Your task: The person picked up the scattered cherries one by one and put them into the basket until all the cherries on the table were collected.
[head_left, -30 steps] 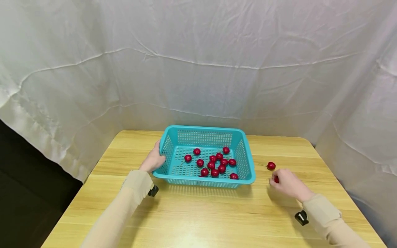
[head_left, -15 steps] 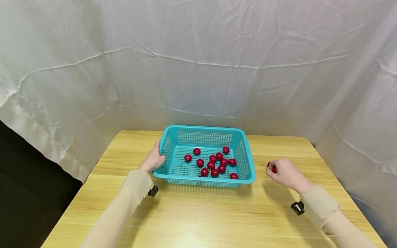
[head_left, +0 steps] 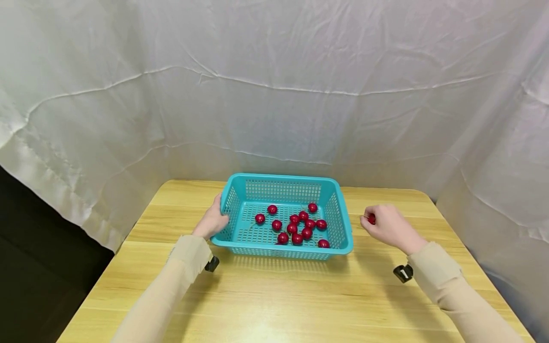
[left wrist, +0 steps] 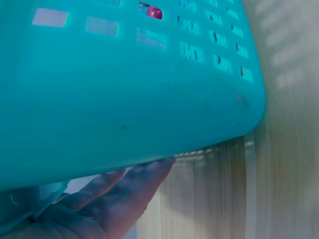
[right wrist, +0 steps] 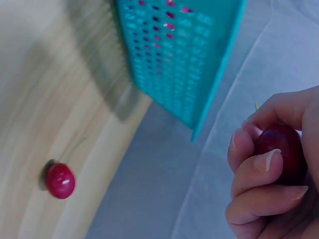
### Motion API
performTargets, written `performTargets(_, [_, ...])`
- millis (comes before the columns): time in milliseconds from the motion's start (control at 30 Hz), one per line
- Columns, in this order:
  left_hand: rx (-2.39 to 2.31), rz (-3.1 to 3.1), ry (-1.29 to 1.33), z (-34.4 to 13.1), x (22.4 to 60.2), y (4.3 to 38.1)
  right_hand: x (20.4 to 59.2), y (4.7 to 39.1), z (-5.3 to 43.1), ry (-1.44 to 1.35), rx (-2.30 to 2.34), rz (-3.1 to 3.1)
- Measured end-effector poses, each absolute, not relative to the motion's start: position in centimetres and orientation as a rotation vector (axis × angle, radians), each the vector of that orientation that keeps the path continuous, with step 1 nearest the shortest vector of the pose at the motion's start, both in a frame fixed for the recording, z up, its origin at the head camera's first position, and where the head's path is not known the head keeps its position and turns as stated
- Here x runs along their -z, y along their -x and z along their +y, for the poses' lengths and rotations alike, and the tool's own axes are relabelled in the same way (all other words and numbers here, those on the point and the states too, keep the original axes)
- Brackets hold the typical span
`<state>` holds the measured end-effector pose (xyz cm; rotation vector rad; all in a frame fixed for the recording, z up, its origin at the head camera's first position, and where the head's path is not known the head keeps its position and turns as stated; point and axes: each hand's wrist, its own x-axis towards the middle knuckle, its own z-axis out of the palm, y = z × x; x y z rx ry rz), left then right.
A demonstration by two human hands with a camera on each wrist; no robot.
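My left hand (head_left: pixel 212 220) grips the left end of a turquoise plastic basket (head_left: pixel 283 251), with the thumb over the rim and the fingers (left wrist: pixel 132 196) on the outside of the wall. Several dark red cherries (head_left: pixel 297 239) with stems lie loose on the basket's perforated floor. To the right of the basket, my right hand (head_left: pixel 392 227) holds a cherry (right wrist: pixel 281 149) in its curled fingers, above the table. Another cherry (right wrist: pixel 60 180), its stem showing, lies on the wood in the right wrist view; in the head view the right hand hides it.
The basket stands near the back of a light wooden table (head_left: pixel 274 295). Pale fabric (head_left: pixel 274 95) hangs close behind the table and along its sides. A dark area (head_left: pixel 43 257) lies beyond the left edge. Each wrist carries a small black device (head_left: pixel 403 273).
My right hand has moved away from me and slightly left with its cherry, passing over the cherry on the table. My left hand and the basket have stayed put.
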<state>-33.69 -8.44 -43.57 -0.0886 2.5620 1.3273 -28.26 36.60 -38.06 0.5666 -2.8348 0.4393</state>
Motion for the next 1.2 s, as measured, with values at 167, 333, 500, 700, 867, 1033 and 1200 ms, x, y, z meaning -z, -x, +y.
performTargets(167, [-1.327,2.557,0.095,-8.5,43.6,33.7,37.1,28.6,35.3,-0.593,-0.436,-2.825])
performTargets(333, [-1.331,2.549,0.108,-8.5,43.5,33.8,36.2,29.1,33.9,-0.624,-0.449,-2.823])
performTargets(500, [-1.338,2.547,0.108,-8.5,43.5,33.7,35.5,29.9,32.5,-0.645,-0.448,-2.839])
performTargets(700, [-1.344,2.544,0.102,-8.4,43.4,33.5,34.8,31.0,30.4,-0.705,-0.459,-2.868])
performTargets(867, [-1.34,2.555,0.094,-8.3,43.4,33.6,34.1,32.0,28.7,-0.751,-0.445,-2.851])
performTargets(1033, [-1.342,2.566,0.084,-8.4,43.7,33.7,33.5,33.2,26.9,-0.791,-0.44,-2.86])
performTargets(1200, [-1.346,2.564,0.095,-8.4,43.6,33.7,32.9,34.2,24.9,-0.826,-0.442,-2.893])
